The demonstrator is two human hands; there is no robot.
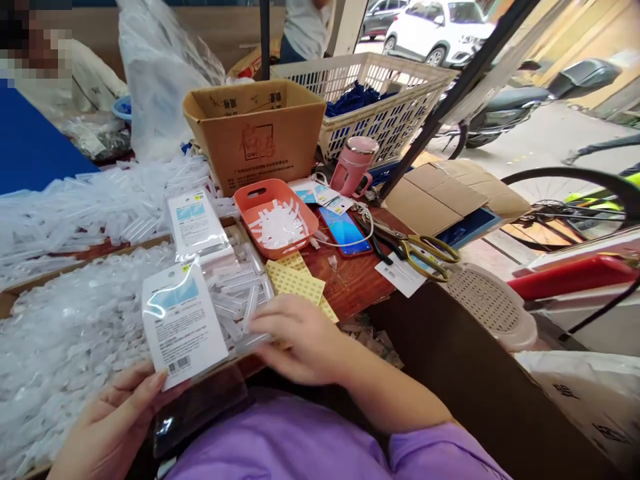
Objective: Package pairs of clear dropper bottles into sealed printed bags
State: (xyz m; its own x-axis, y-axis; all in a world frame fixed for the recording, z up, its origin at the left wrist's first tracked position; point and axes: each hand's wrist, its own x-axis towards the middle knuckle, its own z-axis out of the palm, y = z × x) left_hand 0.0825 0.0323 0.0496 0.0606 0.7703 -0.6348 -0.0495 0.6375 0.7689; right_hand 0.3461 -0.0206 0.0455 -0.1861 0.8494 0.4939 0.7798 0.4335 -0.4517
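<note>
My left hand [117, 413] pinches the lower edge of a white printed card [183, 327] with a blue panel and a barcode. My right hand [300, 337] is closed at the fingertips around a clear plastic tube [253, 343], over the near edge of a pile of similar tubes [235, 293]. Another printed card [196, 223] lies just beyond the held one. Yellow sticker sheets [300, 279] lie beside my right hand. Behind them is an orange basket [313, 223] holding small white strips [280, 225].
Small clear pieces [75, 340] fill a shallow box at left. Behind stand a cardboard box [260, 143], a white crate [390, 120] and a pink mug [353, 167]. A phone [345, 230] and scissors [423, 252] lie at right. A person [306, 30] stands in the background.
</note>
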